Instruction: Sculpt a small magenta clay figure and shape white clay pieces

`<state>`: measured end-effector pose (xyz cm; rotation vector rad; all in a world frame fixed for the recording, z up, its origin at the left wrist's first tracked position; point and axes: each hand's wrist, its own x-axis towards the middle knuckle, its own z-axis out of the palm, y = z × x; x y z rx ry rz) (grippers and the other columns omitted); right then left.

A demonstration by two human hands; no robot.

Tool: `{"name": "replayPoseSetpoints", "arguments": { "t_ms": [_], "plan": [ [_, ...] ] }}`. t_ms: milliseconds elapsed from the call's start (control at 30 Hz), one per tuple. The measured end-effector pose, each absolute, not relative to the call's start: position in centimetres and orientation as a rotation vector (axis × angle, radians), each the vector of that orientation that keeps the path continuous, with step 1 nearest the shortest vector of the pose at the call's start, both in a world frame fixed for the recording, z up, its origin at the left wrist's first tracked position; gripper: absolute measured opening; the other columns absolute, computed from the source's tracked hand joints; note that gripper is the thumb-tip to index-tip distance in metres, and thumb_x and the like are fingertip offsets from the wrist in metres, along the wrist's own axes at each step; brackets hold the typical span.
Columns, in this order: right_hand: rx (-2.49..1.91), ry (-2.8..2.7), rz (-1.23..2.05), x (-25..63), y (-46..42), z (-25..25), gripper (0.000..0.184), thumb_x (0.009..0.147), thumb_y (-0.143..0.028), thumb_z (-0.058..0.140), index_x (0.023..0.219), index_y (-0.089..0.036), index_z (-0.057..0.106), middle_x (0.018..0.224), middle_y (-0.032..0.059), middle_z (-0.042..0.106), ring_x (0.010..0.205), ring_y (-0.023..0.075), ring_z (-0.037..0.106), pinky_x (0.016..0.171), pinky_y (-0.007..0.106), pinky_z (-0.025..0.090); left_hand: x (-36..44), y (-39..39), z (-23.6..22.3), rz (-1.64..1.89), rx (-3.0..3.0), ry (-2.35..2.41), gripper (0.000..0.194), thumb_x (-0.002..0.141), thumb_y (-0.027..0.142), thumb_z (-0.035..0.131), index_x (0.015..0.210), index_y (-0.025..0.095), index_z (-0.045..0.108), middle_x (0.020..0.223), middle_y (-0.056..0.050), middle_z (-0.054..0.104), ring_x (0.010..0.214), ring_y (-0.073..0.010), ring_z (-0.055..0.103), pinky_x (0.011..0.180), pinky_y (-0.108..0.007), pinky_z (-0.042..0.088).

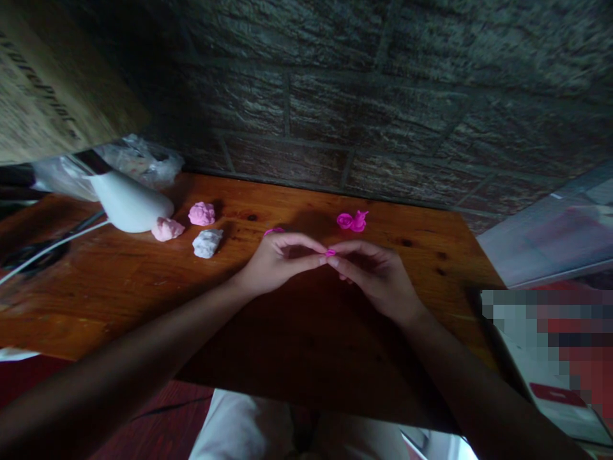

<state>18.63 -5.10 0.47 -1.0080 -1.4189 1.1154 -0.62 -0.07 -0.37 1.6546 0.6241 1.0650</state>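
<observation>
Between the fingertips of both hands is a small magenta piece of what looks like modelling clay. My left hand pinches it from the left, thumb below and forefinger above. From the other side my right hand pinches the same piece. Both hands are raised over the wooden table. Beyond the right hand lie magenta clay shapes, one of them coiled like a rose. Another magenta lump shows partly behind my left hand, which hides the rest.
On the left are a pink lump, a paler pink lump and a white lump. Near them stands a lamp with a white base and a printed shade. Crumpled plastic lies behind; a brick-patterned wall borders the table.
</observation>
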Motion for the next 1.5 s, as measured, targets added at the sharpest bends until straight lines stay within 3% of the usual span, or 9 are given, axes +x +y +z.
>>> {"name": "replayPoseSetpoints", "arguments": {
  "t_ms": [267, 600, 800, 1000, 1500],
  "plan": [
    [-0.992, -1.459, 1.099, 18.7, -5.1, 0.5, 0.015, 0.081, -0.033, 0.079, 0.092, -0.023, 0.076, 0.082, -0.0002, 0.076, 0.062, 0.0099, 0.062, 0.061, 0.025, 0.054, -0.6, -0.1, -0.5, 1.090, 1.700, 0.607, 0.010, 0.077, 0.018, 0.080, 0.086, 0.016, 0.078, 0.090, -0.006, 0.081, 0.081, -0.0145, 0.075, 0.079, -0.025, 0.059],
    [-0.993, -1.480, 1.129, 18.8, -5.0, 0.6, 0.016, 0.082, -0.034, 0.079, 0.090, -0.022, 0.075, 0.084, 0.0010, 0.075, 0.061, 0.0093, 0.060, 0.057, 0.024, 0.053, -0.6, -0.2, -0.2, 1.052, 1.665, 0.632, 0.016, 0.074, 0.029, 0.085, 0.082, 0.017, 0.080, 0.090, -0.007, 0.080, 0.082, -0.0174, 0.073, 0.079, -0.029, 0.058],
    [-1.019, -1.406, 1.167, 19.4, -4.8, 0.7, 0.030, 0.079, -0.035, 0.081, 0.107, -0.024, 0.075, 0.087, 0.0005, 0.074, 0.063, 0.0096, 0.062, 0.056, 0.023, 0.053, -0.6, 0.0, -0.1, 0.830, 1.308, 0.694, 0.025, 0.078, 0.039, 0.081, 0.086, 0.016, 0.079, 0.082, -0.005, 0.076, 0.064, -0.0097, 0.060, 0.058, -0.022, 0.045],
    [-1.077, -1.345, 1.181, 19.7, -4.8, 0.8, 0.021, 0.080, -0.038, 0.080, 0.096, -0.024, 0.079, 0.079, 0.0000, 0.075, 0.059, 0.0088, 0.060, 0.053, 0.022, 0.050, -0.5, -0.1, -0.3, 0.749, 1.135, 0.632, 0.020, 0.077, 0.035, 0.083, 0.087, 0.019, 0.080, 0.086, -0.004, 0.075, 0.068, -0.0082, 0.059, 0.061, -0.021, 0.043],
    [-1.088, -1.413, 1.182, 19.1, -5.1, 1.0, 0.021, 0.082, -0.042, 0.078, 0.091, -0.023, 0.079, 0.077, 0.0004, 0.074, 0.059, 0.0099, 0.060, 0.054, 0.023, 0.051, -0.5, -0.2, -0.2, 0.737, 1.254, 0.650, 0.027, 0.073, 0.038, 0.084, 0.086, 0.015, 0.078, 0.082, -0.005, 0.075, 0.064, -0.0092, 0.058, 0.058, -0.021, 0.045]
  ]
}}
